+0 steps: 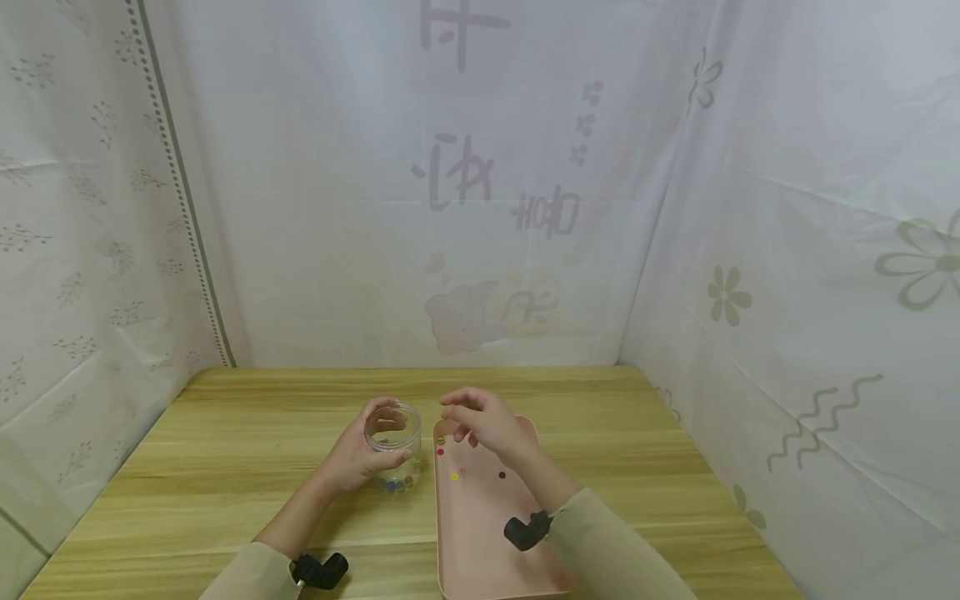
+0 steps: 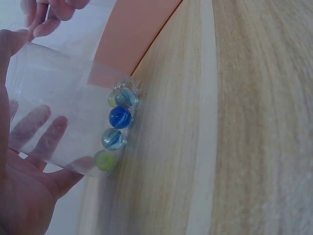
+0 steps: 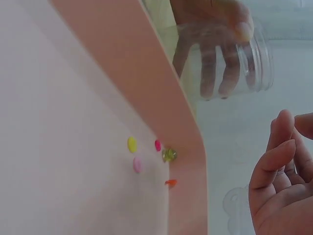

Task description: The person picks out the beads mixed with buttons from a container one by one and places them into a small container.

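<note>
My left hand [image 1: 356,454] grips a clear plastic jar [image 1: 393,467], fingers and thumb round its side. The jar has no lid on and stands slightly tilted just left of the tray. Along its bottom lie several glass marbles, among them a dark blue marble [image 2: 120,117] and a yellow-green marble [image 2: 104,160]. Beside the jar's mouth, above the tray's far end, hovers my right hand [image 1: 483,421]. Its fingers are bent, with thumb and fingertip close together in the right wrist view; whether something small is between them is hidden.
On the wooden table [image 1: 225,492] sits a pink tray [image 1: 487,550]. In it lie a green glass marble [image 3: 169,154], a yellow button-like disc [image 3: 132,144], pink discs, an orange piece [image 3: 170,182] and a dark disc [image 1: 502,475]. Patterned curtains [image 1: 337,208] surround the table.
</note>
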`<state>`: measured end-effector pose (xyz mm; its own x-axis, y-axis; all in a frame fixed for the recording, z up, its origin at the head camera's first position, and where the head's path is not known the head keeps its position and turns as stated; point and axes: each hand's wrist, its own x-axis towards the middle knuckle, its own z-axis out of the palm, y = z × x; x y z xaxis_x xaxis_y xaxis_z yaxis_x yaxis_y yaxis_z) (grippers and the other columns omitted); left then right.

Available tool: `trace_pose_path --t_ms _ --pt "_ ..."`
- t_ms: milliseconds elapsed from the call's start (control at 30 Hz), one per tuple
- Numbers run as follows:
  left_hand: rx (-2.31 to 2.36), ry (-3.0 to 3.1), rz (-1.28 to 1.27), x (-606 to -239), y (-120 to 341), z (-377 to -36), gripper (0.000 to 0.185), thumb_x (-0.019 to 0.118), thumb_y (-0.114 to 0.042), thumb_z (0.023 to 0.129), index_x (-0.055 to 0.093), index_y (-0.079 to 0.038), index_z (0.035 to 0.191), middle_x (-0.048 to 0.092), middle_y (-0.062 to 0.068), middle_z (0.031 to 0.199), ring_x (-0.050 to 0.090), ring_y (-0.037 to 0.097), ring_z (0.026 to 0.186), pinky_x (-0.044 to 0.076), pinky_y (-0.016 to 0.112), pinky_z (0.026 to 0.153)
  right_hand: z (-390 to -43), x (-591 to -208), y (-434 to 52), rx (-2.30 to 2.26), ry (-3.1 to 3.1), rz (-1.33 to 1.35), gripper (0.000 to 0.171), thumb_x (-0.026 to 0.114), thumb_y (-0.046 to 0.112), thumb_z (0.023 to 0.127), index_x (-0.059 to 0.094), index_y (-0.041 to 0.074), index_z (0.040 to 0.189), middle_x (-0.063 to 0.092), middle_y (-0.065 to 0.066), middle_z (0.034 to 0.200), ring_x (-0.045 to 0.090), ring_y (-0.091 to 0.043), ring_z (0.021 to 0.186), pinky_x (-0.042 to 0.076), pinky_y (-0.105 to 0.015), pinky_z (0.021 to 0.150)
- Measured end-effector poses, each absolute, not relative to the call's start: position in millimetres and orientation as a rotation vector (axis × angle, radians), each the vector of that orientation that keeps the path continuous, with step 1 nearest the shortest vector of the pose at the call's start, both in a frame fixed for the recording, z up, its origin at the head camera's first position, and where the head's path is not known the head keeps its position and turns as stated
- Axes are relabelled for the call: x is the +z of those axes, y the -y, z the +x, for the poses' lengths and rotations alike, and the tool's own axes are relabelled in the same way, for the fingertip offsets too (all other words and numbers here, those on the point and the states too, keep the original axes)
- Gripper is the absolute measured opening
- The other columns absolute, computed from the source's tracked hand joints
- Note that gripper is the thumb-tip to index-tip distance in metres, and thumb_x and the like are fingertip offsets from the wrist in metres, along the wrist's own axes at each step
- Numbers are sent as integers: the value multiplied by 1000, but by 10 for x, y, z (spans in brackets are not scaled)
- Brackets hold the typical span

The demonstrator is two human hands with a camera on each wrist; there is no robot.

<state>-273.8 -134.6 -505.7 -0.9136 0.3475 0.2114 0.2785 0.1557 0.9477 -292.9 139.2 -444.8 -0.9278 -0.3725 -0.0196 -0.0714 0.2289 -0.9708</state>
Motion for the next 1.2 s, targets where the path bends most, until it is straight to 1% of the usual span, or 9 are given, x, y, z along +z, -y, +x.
trace_pose_path --t_ms 133,267,400,567,667,800,900,1067,1200 --pt "1901 -2350 628 -5052 1349 -2735 79 88 -9 93 40 -6 155 54 29 148 55 54 143 62 30 92 -2981 -4535 -1443 -1752 -2273 -402 27 71 28 108 74 15 132 73 -26 118 68 -13 75 48 -25 63" --pt "1902 -2349 621 -5036 1345 -2736 79 88 -8 93 39 -6 155 54 29 149 55 55 143 62 31 94 -3029 -4614 -1486 -1727 -2319 -420 30 71 24 108 73 14 135 73 -19 107 69 -15 76 48 -27 62" --pt "1901 -2350 617 -5024 1344 -2736 78 87 -8 94 40 -6 155 54 29 149 54 54 143 62 30 93 -3053 -4661 -1506 -1707 -2326 -424 35 71 17 107 69 7 141 72 -12 111 70 -15 77 49 -26 61" --pt "1899 -2349 611 -5023 1346 -2733 78 88 -8 94 40 -7 155 54 28 149 54 53 144 62 29 91 -3059 -4694 -1499 -1672 -2331 -397 40 70 15 107 65 1 144 74 -19 115 72 -18 80 49 -27 63" --pt "1898 -2346 619 -5030 1345 -2733 78 87 -7 94 39 -6 155 54 28 149 54 53 144 62 29 91 -3065 -4729 -1479 -1652 -2336 -360 39 70 18 108 66 1 143 74 -23 116 73 -20 79 50 -30 64" --pt "1901 -2342 621 -5038 1346 -2734 79 87 -7 94 39 -6 156 54 28 149 53 53 144 62 30 91 -3088 -4808 -1433 -1624 -2338 -314 34 73 25 106 72 6 135 76 -21 113 71 -16 76 53 -28 63" --pt "1903 -2338 618 -5040 1348 -2734 80 88 -8 94 38 -7 156 53 29 150 53 53 145 62 30 92 -3096 -4877 -1394 -1612 -2331 -292 27 73 23 106 74 8 128 75 -16 107 68 -15 71 52 -26 59" --pt "1905 -2346 622 -5037 1348 -2732 79 88 -7 93 39 -6 156 54 29 149 54 53 144 62 30 92 -3088 -4985 -1346 -1606 -2326 -284 21 68 13 107 70 2 124 70 -9 91 60 -15 65 46 -24 54" --pt "1905 -2354 633 -5042 1347 -2730 79 88 -6 93 40 -6 155 55 29 148 56 53 142 62 30 93 -3084 -5062 -1321 -1608 -2326 -281 23 67 10 106 68 -2 126 68 -7 87 61 -13 64 47 -23 55"
